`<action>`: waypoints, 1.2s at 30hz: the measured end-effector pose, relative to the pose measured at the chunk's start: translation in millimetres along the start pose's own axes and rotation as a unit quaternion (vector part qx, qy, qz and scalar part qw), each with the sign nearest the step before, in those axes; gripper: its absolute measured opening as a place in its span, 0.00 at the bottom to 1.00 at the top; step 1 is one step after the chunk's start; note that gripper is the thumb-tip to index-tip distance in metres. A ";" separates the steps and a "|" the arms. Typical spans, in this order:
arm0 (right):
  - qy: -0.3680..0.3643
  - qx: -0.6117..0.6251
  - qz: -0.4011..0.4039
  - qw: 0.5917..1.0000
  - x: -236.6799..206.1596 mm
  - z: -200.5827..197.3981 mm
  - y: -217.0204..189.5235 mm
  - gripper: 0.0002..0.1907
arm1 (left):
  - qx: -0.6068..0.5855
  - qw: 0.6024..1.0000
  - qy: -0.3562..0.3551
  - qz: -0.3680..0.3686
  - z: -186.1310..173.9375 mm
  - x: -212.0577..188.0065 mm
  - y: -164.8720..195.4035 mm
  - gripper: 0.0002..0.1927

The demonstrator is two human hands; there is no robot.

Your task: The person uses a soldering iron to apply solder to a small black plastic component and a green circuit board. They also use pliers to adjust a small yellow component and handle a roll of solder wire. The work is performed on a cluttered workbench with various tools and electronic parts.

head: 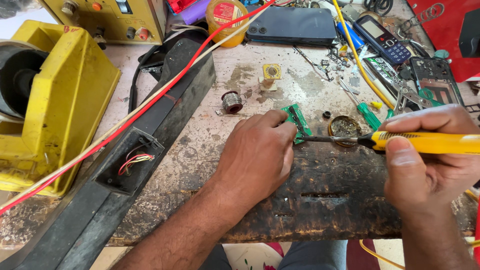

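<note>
My left hand (257, 155) rests on the worn bench and pins a small green circuit board (296, 122) between thumb and fingertips. My right hand (430, 162) grips a yellow-handled soldering iron (425, 142); its dark metal tip reaches left and touches the lower edge of the board. A round tin of dark flux (344, 128) sits just behind the iron's shaft. A small spool of solder wire (232, 101) stands behind my left hand.
A long black casing (150, 135) with red and white wires lies diagonally at left, next to a yellow machine (60, 100). At the back are a dark smartphone (292, 25), a keypad phone (382, 39), a green screwdriver (369, 116), tweezers and several loose parts.
</note>
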State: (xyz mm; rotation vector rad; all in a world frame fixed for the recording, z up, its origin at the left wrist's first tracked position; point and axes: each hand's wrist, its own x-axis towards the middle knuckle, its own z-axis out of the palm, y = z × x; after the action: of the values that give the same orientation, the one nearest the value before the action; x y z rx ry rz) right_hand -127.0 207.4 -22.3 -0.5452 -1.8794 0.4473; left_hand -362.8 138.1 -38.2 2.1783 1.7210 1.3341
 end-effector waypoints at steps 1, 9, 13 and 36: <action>-0.001 -0.001 0.004 1.000 -0.2 -0.1 -0.5 0.11 | 0.002 1.000 0.001 0.002 0.1 0.0 0.0 0.07; 0.025 0.014 0.026 0.999 1.0 2.9 -1.6 0.11 | 0.000 1.000 -0.001 -0.002 0.2 -0.1 -0.7 0.07; 0.011 0.006 0.003 1.000 0.0 0.3 1.5 0.11 | 0.002 1.000 0.002 0.002 0.9 0.1 -0.7 0.07; 0.090 0.051 0.025 0.994 -19.5 -18.9 24.7 0.14 | 0.000 1.000 0.000 -0.001 0.0 -0.4 -0.7 0.09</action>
State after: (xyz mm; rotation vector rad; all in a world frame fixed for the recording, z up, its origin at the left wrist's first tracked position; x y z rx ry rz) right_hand -99.1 217.8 -43.9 -0.5478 -1.6638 0.5071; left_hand -363.4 138.0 -38.8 2.1764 1.7224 1.3345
